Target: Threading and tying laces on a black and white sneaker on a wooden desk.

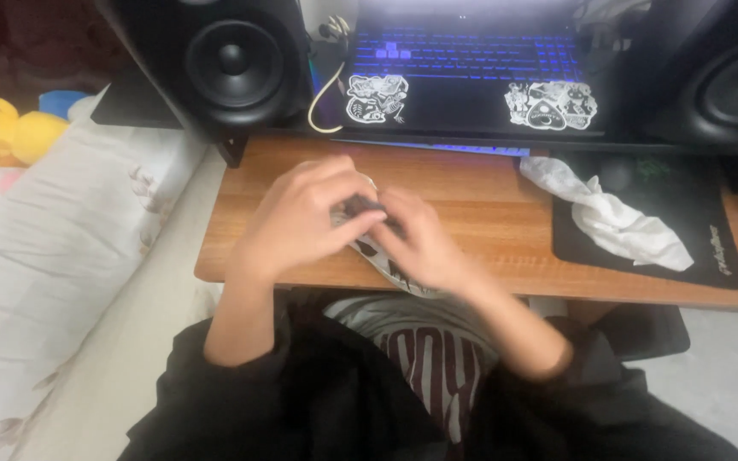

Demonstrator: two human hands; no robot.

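Both my hands meet over the front part of a wooden desk [489,218]. My left hand [296,218] and my right hand [420,239] are closed together on a small dark object [360,205], mostly hidden by my fingers. Under them lies a pale sheet or cloth with dark markings [386,269], hanging a little over the desk's front edge. I cannot tell exactly what the dark object is.
A laptop [463,94] with a blue-lit keyboard and stickers sits at the back, between two black speakers [232,64] [728,85]. A crumpled white cloth [621,218] lies on a black mouse mat [694,248] at right. A bed with a yellow plush toy [6,128] is at left.
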